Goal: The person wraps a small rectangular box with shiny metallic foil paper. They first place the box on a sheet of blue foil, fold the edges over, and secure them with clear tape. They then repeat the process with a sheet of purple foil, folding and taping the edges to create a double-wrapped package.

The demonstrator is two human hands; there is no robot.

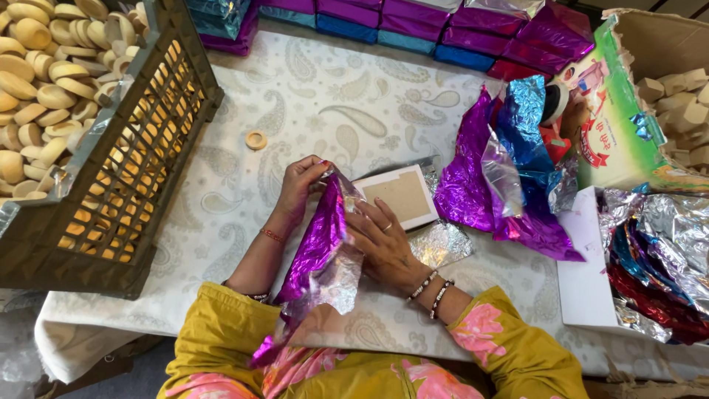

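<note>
Pinching a purple foil sheet (319, 247) near the counter's (310, 103) front edge, both hands' fingers closed on it, left hand (301, 186) at top, right hand (385, 244) mid-sheet; long axis ran toward the person.

Purple foil (317, 251) between both hands

The one camera sits on my head, looking steeply down and close over my hands (347, 222) onto the tabletop (332, 103) ahead.
</note>
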